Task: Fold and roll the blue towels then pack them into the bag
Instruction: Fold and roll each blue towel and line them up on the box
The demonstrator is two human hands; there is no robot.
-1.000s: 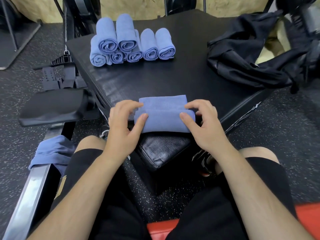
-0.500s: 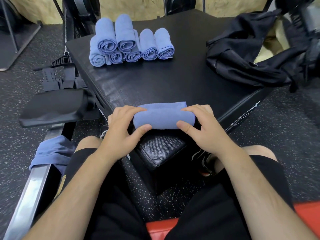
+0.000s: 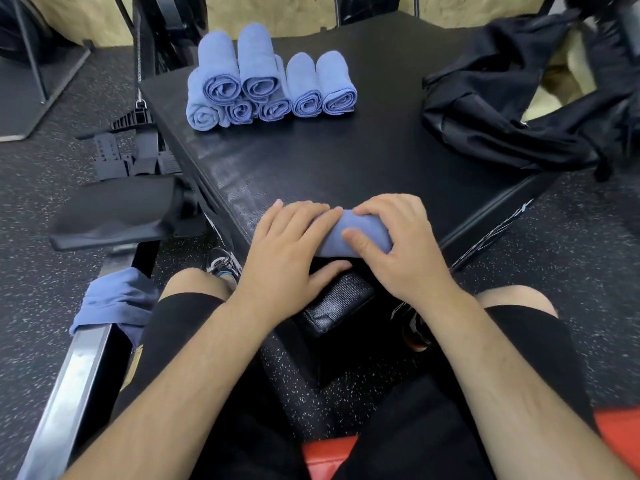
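Black speckled rubber floor point(image 3: 571, 254) is spreading beneath a black padded vinyl platform point(image 3: 346, 157), a rough pale-yellow wall point(image 3: 277, 12) is standing behind, and a grey metal rail point(image 3: 69, 393) is slanting alongside

I see a black pad point(image 3: 346, 161) mid-frame. Rolled towels point(image 3: 270, 88) are stacked at its upper left, a bag point(image 3: 502, 109) lies upper right, and one towel roll point(image 3: 367, 221) sits at its lower edge.

Stacked rolls point(image 3: 270, 84): mid blue, plain.
Near towel point(image 3: 360, 233): same blue, plain.
Loose towel point(image 3: 114, 303): blue.
Table point(image 3: 346, 161): black, faint woven sheen.
Bag point(image 3: 502, 109): black.
Floor point(image 3: 588, 244): dark grey, white speckle.
Shorts point(image 3: 180, 341): black.
Seat point(image 3: 325, 459): red-orange.
Wall point(image 3: 277, 12): tan.
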